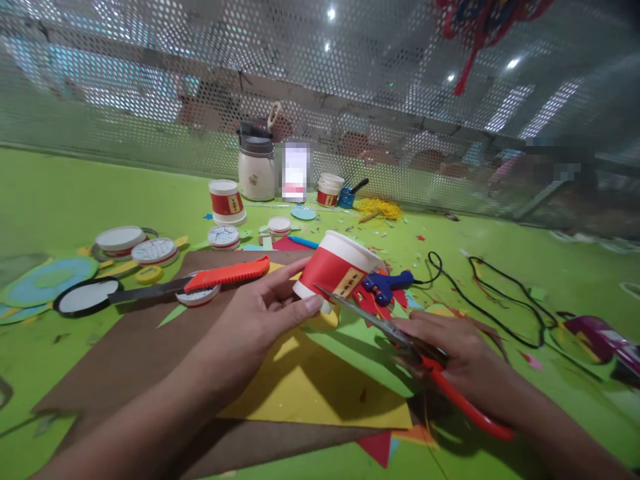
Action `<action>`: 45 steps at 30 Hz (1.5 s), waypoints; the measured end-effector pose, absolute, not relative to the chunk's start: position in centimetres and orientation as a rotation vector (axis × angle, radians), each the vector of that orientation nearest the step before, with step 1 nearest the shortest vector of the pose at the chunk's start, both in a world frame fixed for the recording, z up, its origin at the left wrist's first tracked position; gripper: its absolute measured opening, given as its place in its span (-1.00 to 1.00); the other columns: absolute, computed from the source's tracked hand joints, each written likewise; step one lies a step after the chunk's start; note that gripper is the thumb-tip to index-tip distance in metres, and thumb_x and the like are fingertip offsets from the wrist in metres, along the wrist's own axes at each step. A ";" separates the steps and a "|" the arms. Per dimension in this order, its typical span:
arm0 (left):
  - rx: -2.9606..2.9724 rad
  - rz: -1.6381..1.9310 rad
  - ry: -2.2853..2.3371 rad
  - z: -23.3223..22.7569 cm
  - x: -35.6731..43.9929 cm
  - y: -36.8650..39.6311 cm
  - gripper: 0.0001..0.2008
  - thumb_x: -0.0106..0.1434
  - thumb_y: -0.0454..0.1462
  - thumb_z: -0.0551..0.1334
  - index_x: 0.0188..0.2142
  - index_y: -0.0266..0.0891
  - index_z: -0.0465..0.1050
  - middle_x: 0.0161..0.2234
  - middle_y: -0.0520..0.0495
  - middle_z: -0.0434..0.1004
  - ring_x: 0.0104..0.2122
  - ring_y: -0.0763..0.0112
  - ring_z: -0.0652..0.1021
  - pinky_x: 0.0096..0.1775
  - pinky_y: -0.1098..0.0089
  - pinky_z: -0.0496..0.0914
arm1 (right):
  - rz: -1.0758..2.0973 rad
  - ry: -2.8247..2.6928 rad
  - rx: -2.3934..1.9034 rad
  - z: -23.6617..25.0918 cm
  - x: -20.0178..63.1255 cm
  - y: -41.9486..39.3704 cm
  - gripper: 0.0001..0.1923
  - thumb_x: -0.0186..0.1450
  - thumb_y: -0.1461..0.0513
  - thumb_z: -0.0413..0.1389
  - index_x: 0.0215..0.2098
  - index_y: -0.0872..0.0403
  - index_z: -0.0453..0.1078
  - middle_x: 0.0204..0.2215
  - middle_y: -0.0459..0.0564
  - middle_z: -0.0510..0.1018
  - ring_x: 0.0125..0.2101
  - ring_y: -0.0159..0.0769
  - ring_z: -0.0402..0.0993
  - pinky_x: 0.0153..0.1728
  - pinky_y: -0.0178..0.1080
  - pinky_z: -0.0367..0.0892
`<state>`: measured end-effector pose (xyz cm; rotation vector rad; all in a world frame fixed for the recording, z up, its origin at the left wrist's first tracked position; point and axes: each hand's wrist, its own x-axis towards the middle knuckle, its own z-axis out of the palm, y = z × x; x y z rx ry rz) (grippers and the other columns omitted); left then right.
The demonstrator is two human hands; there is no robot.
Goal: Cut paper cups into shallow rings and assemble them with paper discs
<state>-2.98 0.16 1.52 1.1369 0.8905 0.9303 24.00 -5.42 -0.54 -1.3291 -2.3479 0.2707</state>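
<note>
My left hand (265, 310) grips a paper cup (325, 267) by its lower end, thumb in front and fingers behind. The cup is white with a red band and a cream label, and it tilts to the right. Red-handled scissors (373, 320) are in my right hand (455, 340), their blades pointing left across the front of the cup near my left thumb. Whether the tips touch the cup I cannot tell. Beneath both hands lie yellow paper (320, 387) and green paper (365, 350) on a brown board (135, 353).
An orange box cutter (227, 273) lies left of my left hand. A blue glue gun (387, 287) with a black cord rests behind the scissors. Further back stand another red-banded cup (226, 200), a white jug (257, 170) and a bright screen (296, 170). Paper scraps are scattered around.
</note>
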 end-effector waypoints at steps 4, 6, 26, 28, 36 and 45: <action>1.141 0.935 0.922 1.7 -2.9 0.3 -0.37 0.09 -0.20 0.40 0.16 -0.15 0.37 -0.09 -0.12 0.64 -0.06 0.08 0.58 -0.04 0.20 0.42 | 0.307 -2.336 -1.368 -0.6 24.0 -5.3 -0.72 0.31 0.24 0.13 -0.02 -0.01 0.47 -0.31 0.01 0.62 -0.33 -0.21 0.52 -0.32 -0.22 0.40; 1.166 0.956 0.926 1.8 -2.9 0.3 -0.40 0.10 -0.21 0.39 0.15 -0.17 0.39 -0.10 -0.12 0.65 -0.05 0.08 0.57 -0.03 0.20 0.41 | 0.363 -2.333 -1.396 -0.6 23.9 -5.2 -0.74 0.30 0.24 0.13 -0.03 -0.02 0.46 -0.31 -0.02 0.61 -0.32 -0.23 0.51 -0.29 -0.23 0.39; 1.094 1.104 1.054 1.2 -2.3 0.1 -0.03 -0.10 -0.32 0.47 0.29 -0.26 0.11 -0.04 -0.21 0.60 0.01 0.05 0.55 0.08 0.15 0.39 | 0.246 -2.346 -1.509 -2.7 24.4 -5.8 -0.56 0.22 0.26 0.14 0.08 -0.10 0.43 -0.08 0.07 0.60 -0.05 -0.02 0.52 -0.10 -0.05 0.46; 1.098 1.099 1.052 1.1 -2.3 0.1 -0.06 -0.09 -0.32 0.46 0.27 -0.26 0.14 -0.02 -0.22 0.59 0.01 0.05 0.55 0.08 0.16 0.38 | 0.283 -2.345 -1.483 -2.4 24.2 -5.8 -0.58 0.24 0.28 0.11 0.07 -0.09 0.43 -0.15 0.06 0.61 -0.13 -0.08 0.55 -0.16 -0.11 0.47; 1.060 1.041 0.998 1.4 -2.4 0.5 -0.07 -0.11 -0.27 0.47 0.24 -0.34 0.16 0.06 -0.31 0.53 0.01 0.00 0.55 0.01 0.15 0.44 | 0.347 -2.310 -1.347 -1.4 23.6 -5.7 -0.58 0.20 0.37 0.11 0.00 -0.08 0.45 -0.34 -0.06 0.58 -0.36 -0.26 0.50 -0.35 -0.28 0.37; 1.137 1.009 0.974 1.1 -2.3 0.3 -0.09 -0.02 -0.23 0.43 0.27 -0.36 0.08 0.14 -0.33 0.44 0.04 0.04 0.52 0.06 0.12 0.38 | 0.315 -2.333 -1.339 -1.9 23.9 -5.4 -0.51 0.17 0.39 0.10 0.06 -0.04 0.39 -0.23 -0.02 0.58 -0.23 -0.20 0.48 -0.23 -0.21 0.36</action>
